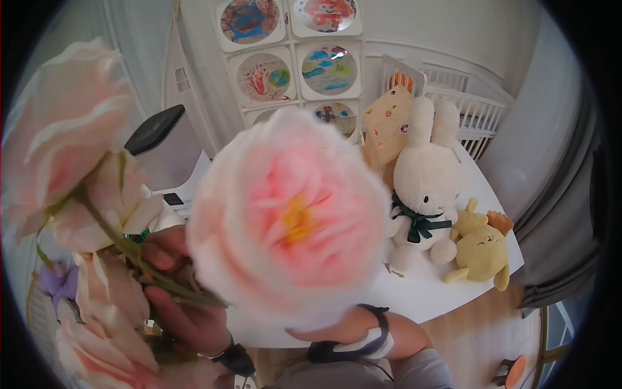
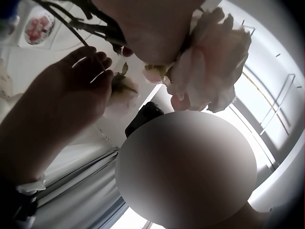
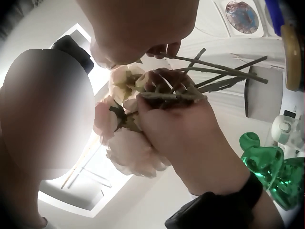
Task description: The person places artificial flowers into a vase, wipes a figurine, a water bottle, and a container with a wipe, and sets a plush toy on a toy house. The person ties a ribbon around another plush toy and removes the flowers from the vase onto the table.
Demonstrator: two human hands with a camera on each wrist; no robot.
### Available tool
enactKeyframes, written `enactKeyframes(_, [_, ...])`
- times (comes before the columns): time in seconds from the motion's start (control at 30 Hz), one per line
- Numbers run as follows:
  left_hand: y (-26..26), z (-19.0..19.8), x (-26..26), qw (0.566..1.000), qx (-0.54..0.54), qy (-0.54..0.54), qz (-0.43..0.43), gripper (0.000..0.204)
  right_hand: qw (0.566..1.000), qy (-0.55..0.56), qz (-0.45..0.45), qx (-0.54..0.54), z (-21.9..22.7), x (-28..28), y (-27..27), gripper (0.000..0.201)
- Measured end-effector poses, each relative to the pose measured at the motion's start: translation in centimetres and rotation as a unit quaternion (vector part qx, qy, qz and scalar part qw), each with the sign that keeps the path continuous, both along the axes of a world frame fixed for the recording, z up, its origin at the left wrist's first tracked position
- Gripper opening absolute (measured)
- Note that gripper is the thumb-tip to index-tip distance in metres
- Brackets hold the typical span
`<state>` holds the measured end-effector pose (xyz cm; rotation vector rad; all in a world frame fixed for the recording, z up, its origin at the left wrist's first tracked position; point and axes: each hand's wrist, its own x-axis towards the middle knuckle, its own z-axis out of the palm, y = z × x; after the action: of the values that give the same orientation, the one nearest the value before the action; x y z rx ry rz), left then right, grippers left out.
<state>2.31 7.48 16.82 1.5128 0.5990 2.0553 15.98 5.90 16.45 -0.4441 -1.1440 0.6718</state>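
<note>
Pale pink roses on green stems fill the head view's left side. My left hand (image 1: pixel 194 322) grips several stems (image 3: pixel 162 96) together, fingers wrapped round them in the right wrist view, cut ends pointing away from the blooms. A large pink rose (image 1: pixel 299 220) with a yellow centre faces the head camera and hides most of my right hand (image 1: pixel 340 326). In the left wrist view, my right hand's fingertips (image 2: pixel 106 76) pinch a thin stem (image 2: pixel 71 31) that leads to a pale rose (image 2: pixel 125 100). Both hands are close together above the table.
On the white table (image 1: pixel 440 298) sit a white plush rabbit (image 1: pixel 427 175) with a green bow and a yellow plush toy (image 1: pixel 483 249). A grey container with a black lid (image 1: pixel 155 129) stands at the back left. A shiny green figure (image 3: pixel 274 169) shows below the left forearm.
</note>
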Motion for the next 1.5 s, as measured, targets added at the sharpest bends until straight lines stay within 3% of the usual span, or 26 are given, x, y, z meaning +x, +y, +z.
enactKeyframes(0.1, [0.5,2.8,1.5,0.976,0.101,-0.1,-0.163,0.035,0.997,0.078,-0.018,-0.002,1.4,2.2,0.4,0.031])
enactKeyframes(0.13, [0.5,2.7,1.4,0.976,0.101,-0.101,-0.165,0.035,0.995,0.094,-0.016,0.013,2.3,3.8,0.5,0.029])
enactKeyframes(0.2, [0.3,2.1,1.3,0.94,0.094,-0.129,-0.301,0.03,0.993,0.115,-0.024,-0.006,0.3,5.7,1.5,0.028])
enactKeyframes(0.27, [-0.2,1.0,1.8,0.945,0.048,-0.142,-0.292,0.03,0.981,0.043,-0.058,-0.182,-2.6,7.8,2.6,0.023])
enactKeyframes(0.33, [-1.0,-0.4,3.0,0.928,-0.123,-0.159,-0.314,0.029,0.943,-0.119,-0.09,-0.297,-7.6,10.0,3.8,0.024])
enactKeyframes(0.37, [-1.1,-1.0,3.6,0.927,-0.123,-0.16,-0.315,0.029,0.943,-0.12,-0.091,-0.297,-10.0,10.8,4.0,0.024])
enactKeyframes(0.43, [-1.1,-2.3,4.8,0.908,-0.275,-0.072,-0.308,0.029,0.889,-0.265,-0.078,-0.365,-13.5,11.7,3.8,0.027])
enactKeyframes(0.57, [-1.4,-4.8,6.7,0.874,-0.347,-0.032,-0.338,0.032,0.914,-0.207,-0.135,-0.322,-13.7,11.5,2.2,0.027])
enactKeyframes(0.67, [-0.8,-7.9,7.5,0.876,-0.365,-0.025,-0.315,0.037,0.946,-0.105,-0.073,-0.297,-10.1,10.7,-1.5,0.025])
enactKeyframes(0.73, [-0.1,-11.1,7.5,0.92,-0.328,0.013,-0.212,0.04,0.958,-0.093,0.062,-0.266,-8.0,9.5,-3.6,0.025])
enactKeyframes(0.77, [-0.4,-8.9,8.4,0.92,-0.311,0.001,-0.239,0.043,0.958,-0.091,0.059,-0.267,-7.6,9.3,-3.9,0.025])
enactKeyframes(0.83, [-0.7,-10.7,8.3,0.929,-0.279,-0.01,-0.244,0.043,0.952,-0.225,-0.02,-0.207,-7.1,8.9,-4.2,0.025])
enactKeyframes(0.87, [-0.8,-10.8,8.4,0.937,-0.246,-0.024,-0.245,0.044,0.952,-0.224,-0.022,-0.207,-7.2,8.9,-4.3,0.025])
enactKeyframes(0.93, [-0.4,-9.9,8.4,0.922,-0.285,-0.034,-0.258,0.041,0.958,-0.011,0.033,-0.284,-7.6,8.9,-4.1,0.024])
enactKeyframes(1.0, [-0.2,-8.2,8.4,0.887,-0.362,-0.056,-0.28,0.036,0.957,-0.009,-0.007,-0.29,-8.5,9.7,-3.8,0.024])
enactKeyframes(1.07, [0.0,-8.2,8.3,0.887,-0.373,-0.046,-0.269,0.039,0.954,0.021,-0.043,-0.296,-8.8,10.3,-3.7,0.023])
enactKeyframes(1.13, [0.8,-9.3,8.2,0.866,-0.413,-0.024,-0.281,0.042,0.947,-0.006,-0.049,-0.319,-10.5,10.7,-3.2,0.029])
enactKeyframes(1.2, [1.2,-9.6,8.8,0.845,-0.448,-0.06,-0.287,0.041,0.914,-0.218,-0.147,-0.308,-12.3,10.4,-3.1,0.034])
enactKeyframes(1.23, [1.3,-9.9,9.1,0.851,-0.437,-0.052,-0.286,0.041,0.914,-0.218,-0.147,-0.308,-12.5,10.4,-3.1,0.034])
enactKeyframes(1.3, [1.6,-11.0,9.5,0.855,-0.424,-0.043,-0.296,0.043,0.866,-0.337,-0.327,-0.171,-12.6,10.5,-3.1,0.039])
enactKeyframes(1.33, [1.7,-11.2,9.8,0.855,-0.425,-0.043,-0.295,0.043,0.867,-0.336,-0.326,-0.172,-12.7,10.4,-3.2,0.039])
enactKeyframes(1.4, [1.6,-11.3,10.4,0.833,-0.462,-0.055,-0.3,0.042,0.936,-0.225,-0.174,-0.209,-13.0,9.9,-3.6,0.04])
enactKeyframes(1.47, [2.4,-12.6,10.6,0.832,-0.466,-0.062,-0.295,0.042,0.925,-0.231,-0.125,-0.273,-12.6,8.5,-3.4,0.039])
enactKeyframes(1.5, [2.8,-13.4,10.2,0.789,-0.52,-0.096,-0.312,0.042,0.91,-0.236,-0.076,-0.333,-12.4,8.2,-3.4,0.039])
